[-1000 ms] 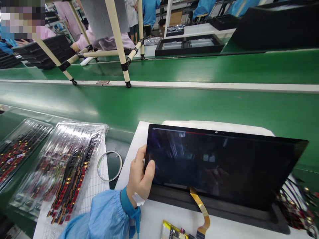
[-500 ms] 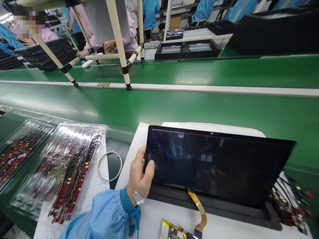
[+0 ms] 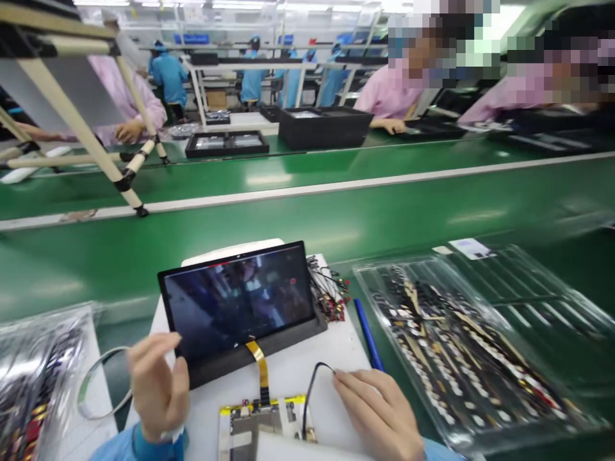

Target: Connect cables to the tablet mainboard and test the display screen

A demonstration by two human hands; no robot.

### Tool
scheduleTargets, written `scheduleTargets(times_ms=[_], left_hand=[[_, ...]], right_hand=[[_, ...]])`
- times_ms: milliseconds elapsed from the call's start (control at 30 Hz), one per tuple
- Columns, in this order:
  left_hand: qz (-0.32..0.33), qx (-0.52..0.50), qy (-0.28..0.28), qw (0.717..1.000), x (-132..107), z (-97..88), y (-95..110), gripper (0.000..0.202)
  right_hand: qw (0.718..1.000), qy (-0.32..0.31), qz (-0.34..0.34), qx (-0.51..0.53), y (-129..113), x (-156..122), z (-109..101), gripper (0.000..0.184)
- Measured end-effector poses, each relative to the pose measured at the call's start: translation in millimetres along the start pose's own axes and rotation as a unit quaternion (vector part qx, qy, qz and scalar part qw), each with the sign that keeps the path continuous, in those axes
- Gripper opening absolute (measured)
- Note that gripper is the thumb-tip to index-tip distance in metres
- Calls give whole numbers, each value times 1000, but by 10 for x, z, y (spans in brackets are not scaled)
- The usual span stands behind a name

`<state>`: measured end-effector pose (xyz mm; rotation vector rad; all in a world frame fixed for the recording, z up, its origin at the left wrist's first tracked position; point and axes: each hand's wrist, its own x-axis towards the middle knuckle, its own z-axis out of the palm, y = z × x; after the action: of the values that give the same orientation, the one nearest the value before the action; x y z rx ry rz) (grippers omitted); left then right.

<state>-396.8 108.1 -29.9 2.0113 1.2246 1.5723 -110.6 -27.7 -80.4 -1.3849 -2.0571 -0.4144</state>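
Observation:
A tablet-like display (image 3: 240, 304) leans tilted in a dark grey stand (image 3: 283, 339); its screen is lit with a dim, blurry picture. From its lower edge a gold flat ribbon cable (image 3: 259, 362) runs down to a circuit board (image 3: 262, 419) with yellow tape along its top. My left hand (image 3: 158, 384) hovers by the display's left edge, thumb and fingers apart, holding nothing. A thin black cable (image 3: 310, 390) arches up from the board's right side, its upper end pinched by my right hand (image 3: 379, 410). Something white, blurred, covers part of the board.
Clear trays of small flex parts lie on the left (image 3: 48, 365) and right (image 3: 461, 346). A blue pen-like stick (image 3: 369, 336) and a bundle of wired parts (image 3: 329, 288) flank the display. Beyond the green conveyor (image 3: 336, 211), co-workers in pink sit; a pipe frame (image 3: 86, 128) stands left.
The view has swung right. My left hand has let go of the display's edge. My right hand has come into view with the black cable, and the once-dark screen now shows a picture.

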Motion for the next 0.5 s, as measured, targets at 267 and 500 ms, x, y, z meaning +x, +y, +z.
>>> scheduleTargets(times_ms=[267, 500], left_hand=[[343, 99, -388, 850, 434, 460, 994, 35], [389, 235, -586, 671, 604, 1326, 1330, 14]], right_hand=[[993, 111, -6, 29, -181, 403, 179, 18], [990, 140, -7, 30, -240, 549, 271, 28]])
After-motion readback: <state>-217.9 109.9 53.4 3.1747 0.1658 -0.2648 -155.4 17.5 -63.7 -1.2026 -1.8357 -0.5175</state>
